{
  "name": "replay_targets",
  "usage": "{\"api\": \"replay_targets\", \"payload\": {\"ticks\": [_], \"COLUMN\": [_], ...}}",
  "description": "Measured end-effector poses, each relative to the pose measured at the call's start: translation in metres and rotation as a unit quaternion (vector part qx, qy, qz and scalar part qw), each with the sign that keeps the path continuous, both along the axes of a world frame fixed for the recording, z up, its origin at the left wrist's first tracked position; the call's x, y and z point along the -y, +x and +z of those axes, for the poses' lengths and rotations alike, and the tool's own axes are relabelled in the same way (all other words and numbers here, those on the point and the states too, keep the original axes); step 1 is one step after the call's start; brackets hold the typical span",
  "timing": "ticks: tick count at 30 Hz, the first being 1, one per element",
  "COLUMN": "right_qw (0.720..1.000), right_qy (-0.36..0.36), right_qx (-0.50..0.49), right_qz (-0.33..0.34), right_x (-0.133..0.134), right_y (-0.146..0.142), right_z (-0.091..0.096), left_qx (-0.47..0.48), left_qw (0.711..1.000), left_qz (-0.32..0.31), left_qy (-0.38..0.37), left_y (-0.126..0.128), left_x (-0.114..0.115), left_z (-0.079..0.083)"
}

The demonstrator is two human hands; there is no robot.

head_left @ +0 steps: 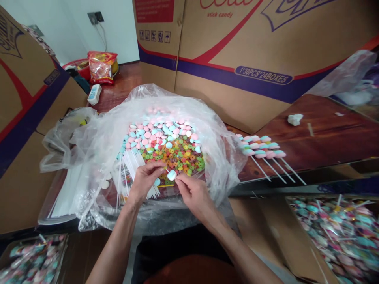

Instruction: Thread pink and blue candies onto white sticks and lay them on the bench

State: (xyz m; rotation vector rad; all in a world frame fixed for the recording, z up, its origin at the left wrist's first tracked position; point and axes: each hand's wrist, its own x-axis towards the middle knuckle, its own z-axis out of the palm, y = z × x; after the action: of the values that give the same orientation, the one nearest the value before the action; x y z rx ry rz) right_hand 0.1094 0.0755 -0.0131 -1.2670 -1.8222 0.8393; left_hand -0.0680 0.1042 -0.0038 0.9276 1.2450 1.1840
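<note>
Over the candy pile, my left hand (144,180) is closed in a pinch on a thin white stick, of which only a short end shows. My right hand (194,192) pinches a pale blue and white marshmallow-like candy (171,175) at the stick's end. Just beyond lie fruit-coloured ring candies (186,156), with pink and blue round candies (148,134) behind them. A bundle of white sticks (133,161) rests by my left hand. All of this is on a clear plastic sheet (219,157).
Finished candy skewers (262,148) lie on the wooden table at right. Big cardboard boxes (213,86) stand behind and at left. Open boxes of wrapped candy (340,232) sit low on both sides. A tray of white sticks (66,193) is at left, a red candy packet (102,67) farther back.
</note>
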Motion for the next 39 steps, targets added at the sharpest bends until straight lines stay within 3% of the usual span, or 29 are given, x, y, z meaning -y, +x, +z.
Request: {"api": "replay_targets", "payload": {"ticks": [6, 8, 12, 14, 17, 19, 22, 25, 29, 31, 33, 37, 39], "right_qw": [0.994, 0.986, 0.979, 0.980, 0.985, 0.988, 0.990, 0.991, 0.992, 0.991, 0.991, 0.990, 0.991], "right_qy": [-0.023, -0.040, -0.071, -0.083, -0.085, -0.078, -0.071, -0.069, -0.067, -0.071, -0.077, -0.076, -0.076], "right_qx": [-0.089, -0.138, -0.163, -0.155, -0.133, -0.114, -0.100, -0.095, -0.094, -0.095, -0.096, -0.094, -0.087], "right_qz": [-0.064, -0.083, -0.103, -0.093, -0.075, -0.069, -0.063, -0.060, -0.055, -0.056, -0.059, -0.066, -0.068], "right_x": [0.009, 0.010, 0.007, 0.005, 0.003, 0.004, 0.004, 0.004, 0.002, 0.001, 0.001, 0.000, 0.000], "right_y": [-0.012, -0.013, -0.006, -0.002, 0.000, -0.001, -0.004, -0.005, -0.004, -0.003, -0.002, 0.002, 0.004], "right_z": [-0.004, -0.004, -0.004, -0.004, -0.003, -0.003, -0.002, -0.001, -0.001, -0.001, 0.000, 0.001, 0.001], "left_qx": [0.107, 0.095, -0.092, -0.236, -0.415, -0.477, -0.515, -0.474, -0.263, -0.188, -0.209, -0.369, -0.389], "left_qw": [0.992, 0.992, 0.990, 0.961, 0.891, 0.863, 0.844, 0.867, 0.956, 0.977, 0.973, 0.920, 0.909], "left_qz": [0.045, 0.071, 0.106, 0.125, 0.130, 0.093, 0.035, 0.029, 0.051, 0.047, 0.038, 0.043, 0.055], "left_qy": [-0.038, -0.039, 0.018, 0.076, 0.130, 0.135, 0.142, 0.151, 0.116, 0.093, 0.088, 0.125, 0.136], "left_y": [0.007, 0.006, -0.004, -0.010, -0.018, -0.020, -0.020, -0.020, -0.021, -0.022, -0.023, -0.025, -0.025], "left_x": [0.004, 0.005, -0.001, -0.009, -0.025, -0.036, -0.046, -0.047, -0.037, -0.031, -0.026, -0.021, -0.020], "left_z": [0.000, -0.002, -0.008, -0.009, -0.008, -0.008, -0.009, -0.011, -0.010, -0.007, -0.004, 0.002, 0.004]}}
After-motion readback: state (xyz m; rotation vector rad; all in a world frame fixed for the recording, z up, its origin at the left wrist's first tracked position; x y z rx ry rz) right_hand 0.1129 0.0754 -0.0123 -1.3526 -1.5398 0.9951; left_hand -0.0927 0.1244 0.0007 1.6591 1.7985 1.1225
